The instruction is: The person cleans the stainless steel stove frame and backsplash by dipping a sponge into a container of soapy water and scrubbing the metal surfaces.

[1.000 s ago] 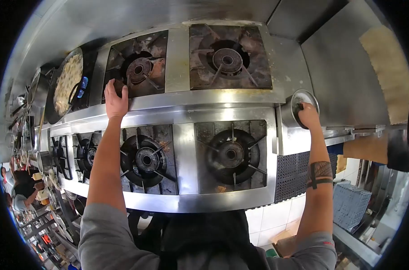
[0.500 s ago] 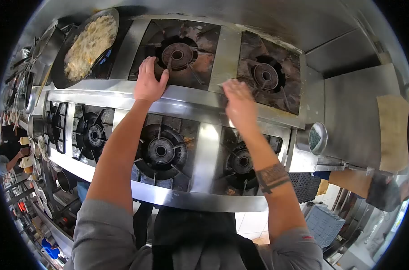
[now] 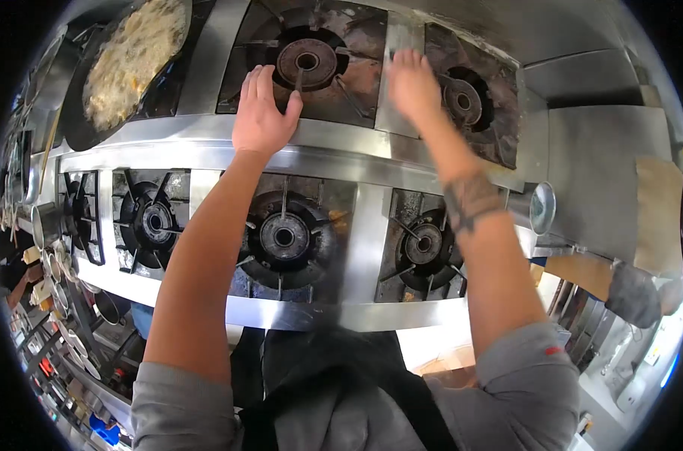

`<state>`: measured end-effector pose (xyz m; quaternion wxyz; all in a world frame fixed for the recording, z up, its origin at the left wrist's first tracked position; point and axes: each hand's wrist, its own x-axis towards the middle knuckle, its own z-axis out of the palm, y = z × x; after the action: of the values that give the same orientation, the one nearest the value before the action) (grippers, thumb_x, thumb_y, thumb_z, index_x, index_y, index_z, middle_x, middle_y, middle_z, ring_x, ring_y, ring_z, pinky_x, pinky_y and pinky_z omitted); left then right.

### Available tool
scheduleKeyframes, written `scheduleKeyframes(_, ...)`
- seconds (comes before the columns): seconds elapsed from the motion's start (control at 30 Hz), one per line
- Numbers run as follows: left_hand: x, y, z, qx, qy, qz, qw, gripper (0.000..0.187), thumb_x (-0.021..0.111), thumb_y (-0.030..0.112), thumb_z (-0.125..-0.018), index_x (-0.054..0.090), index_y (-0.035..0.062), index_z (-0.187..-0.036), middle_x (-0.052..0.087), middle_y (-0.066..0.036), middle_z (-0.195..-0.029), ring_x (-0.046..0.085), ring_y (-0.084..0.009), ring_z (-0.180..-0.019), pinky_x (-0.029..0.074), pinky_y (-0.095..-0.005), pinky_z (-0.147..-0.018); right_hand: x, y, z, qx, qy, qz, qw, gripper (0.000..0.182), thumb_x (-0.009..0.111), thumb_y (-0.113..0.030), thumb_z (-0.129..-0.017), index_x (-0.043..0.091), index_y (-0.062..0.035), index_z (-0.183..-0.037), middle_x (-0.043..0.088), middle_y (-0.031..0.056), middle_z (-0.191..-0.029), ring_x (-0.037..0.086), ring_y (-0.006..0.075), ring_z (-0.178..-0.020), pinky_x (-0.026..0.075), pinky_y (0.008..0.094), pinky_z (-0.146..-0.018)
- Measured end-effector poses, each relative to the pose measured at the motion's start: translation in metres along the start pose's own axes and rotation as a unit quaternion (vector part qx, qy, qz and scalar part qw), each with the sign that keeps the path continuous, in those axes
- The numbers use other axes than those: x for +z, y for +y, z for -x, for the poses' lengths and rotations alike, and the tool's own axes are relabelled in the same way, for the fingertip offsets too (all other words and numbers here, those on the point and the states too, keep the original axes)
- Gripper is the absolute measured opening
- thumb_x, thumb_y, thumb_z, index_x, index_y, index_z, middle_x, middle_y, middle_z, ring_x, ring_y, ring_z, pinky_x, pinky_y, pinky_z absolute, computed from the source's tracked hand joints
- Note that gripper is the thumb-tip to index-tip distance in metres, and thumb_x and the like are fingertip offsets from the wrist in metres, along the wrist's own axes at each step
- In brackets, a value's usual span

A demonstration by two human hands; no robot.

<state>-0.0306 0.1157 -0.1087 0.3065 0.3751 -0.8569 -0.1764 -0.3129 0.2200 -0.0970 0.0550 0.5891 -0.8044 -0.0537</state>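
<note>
My left hand (image 3: pixel 266 113) lies open on the steel front edge of the back row, thumb apart. Its fingertips are nearest the back middle burner (image 3: pixel 307 63), which has no pan on it. My right hand (image 3: pixel 414 84) presses down on the steel strip (image 3: pixel 404 37) between the two back burners. Its fingers are held together and slightly blurred; whatever lies beneath them is hidden. Right of that hand is the back right burner (image 3: pixel 462 102), its surround stained brown.
A wok (image 3: pixel 74 124) of bubbling food stands at the back left. Several front burners, one (image 3: pixel 283 237) nearest the middle, lie below my forearms. A metal cup (image 3: pixel 541 209) sits at the right end. A brown cloth (image 3: pixel 659 218) hangs at far right.
My right hand has moved farther back along the steel strip. My left hand stays resting on the edge. The view has shifted, with the stove now higher in the picture.
</note>
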Motion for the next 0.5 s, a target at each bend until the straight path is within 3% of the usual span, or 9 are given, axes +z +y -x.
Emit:
scheduleKeyframes(0.13, 0.002, 0.002, -0.002, 0.002, -0.005, -0.024, 1.000, 0.066, 0.068, 0.032, -0.096, 0.045, -0.0030, -0.147, 0.051, -0.027, -0.150, 0.043, -0.0431, -0.145, 0.038, -0.0497, -0.120, 0.005, -0.051, 0.142, -0.022, 0.150, -0.068, 0.986, 0.044, 0.055, -0.018, -0.103, 0.053, 0.0082, -0.138, 0.058, 0.0261, -0.140, 0.055, 0.0415, -0.133, 0.039, 0.0516, -0.118)
scheduleKeyframes(0.23, 0.003, 0.001, -0.002, 0.008, -0.005, -0.035, 0.999, 0.067, 0.068, 0.034, -0.095, 0.046, -0.0041, -0.146, 0.051, -0.027, -0.150, 0.042, -0.0433, -0.146, 0.038, -0.0497, -0.121, 0.017, -0.031, 0.093, -0.018, 0.152, -0.056, 0.987, 0.041, 0.054, -0.015, -0.102, 0.054, 0.0080, -0.136, 0.059, 0.0273, -0.140, 0.054, 0.0424, -0.135, 0.040, 0.0514, -0.117)
scheduleKeyframes(0.3, 0.006, -0.002, -0.001, 0.011, -0.008, -0.042, 0.999, 0.067, 0.068, 0.034, -0.096, 0.046, -0.0040, -0.146, 0.051, -0.027, -0.150, 0.042, -0.0433, -0.146, 0.038, -0.0498, -0.121, 0.019, -0.003, 0.014, -0.007, 0.107, -0.019, 0.994, 0.038, 0.053, -0.016, -0.102, 0.057, 0.0070, -0.132, 0.061, 0.0270, -0.137, 0.054, 0.0428, -0.134, 0.041, 0.0512, -0.116)
scheduleKeyframes(0.33, 0.005, -0.001, -0.001, 0.014, -0.004, -0.040, 0.999, 0.067, 0.068, 0.035, -0.096, 0.046, -0.0041, -0.146, 0.052, -0.027, -0.149, 0.043, -0.0435, -0.145, 0.038, -0.0499, -0.121, 0.046, 0.021, -0.032, -0.036, 0.178, 0.036, 0.983, 0.040, 0.056, -0.013, -0.093, 0.062, 0.0068, -0.128, 0.065, 0.0247, -0.131, 0.059, 0.0417, -0.124, 0.045, 0.0512, -0.109)
scheduleKeyframes(0.37, 0.004, -0.002, 0.000, 0.016, 0.001, -0.039, 0.999, 0.067, 0.068, 0.035, -0.096, 0.046, -0.0041, -0.146, 0.052, -0.027, -0.148, 0.043, -0.0436, -0.145, 0.038, -0.0500, -0.121, 0.051, 0.035, -0.067, -0.014, 0.183, -0.042, 0.982, 0.040, 0.057, -0.015, -0.091, 0.064, 0.0059, -0.125, 0.064, 0.0228, -0.134, 0.058, 0.0385, -0.126, 0.045, 0.0523, -0.109)
scheduleKeyframes(0.4, 0.003, -0.004, 0.001, 0.013, -0.002, -0.045, 0.999, 0.067, 0.068, 0.035, -0.096, 0.046, -0.0041, -0.146, 0.052, -0.027, -0.148, 0.043, -0.0436, -0.145, 0.038, -0.0500, -0.121, 0.028, 0.046, -0.077, -0.065, 0.085, 0.055, 0.993, 0.041, 0.057, -0.016, -0.091, 0.064, 0.0062, -0.125, 0.064, 0.0213, -0.136, 0.057, 0.0369, -0.129, 0.045, 0.0535, -0.109)
scheduleKeyframes(0.5, 0.006, -0.008, -0.001, 0.039, 0.006, -0.036, 0.999, 0.066, 0.067, 0.035, -0.096, 0.046, -0.0042, -0.146, 0.053, -0.027, -0.148, 0.044, -0.0432, -0.144, 0.038, -0.0493, -0.121, 0.028, 0.028, -0.025, -0.051, 0.137, 0.024, 0.989, 0.043, 0.060, -0.013, -0.089, 0.063, 0.0069, -0.127, 0.064, 0.0236, -0.135, 0.056, 0.0384, -0.132, 0.043, 0.0525, -0.113)
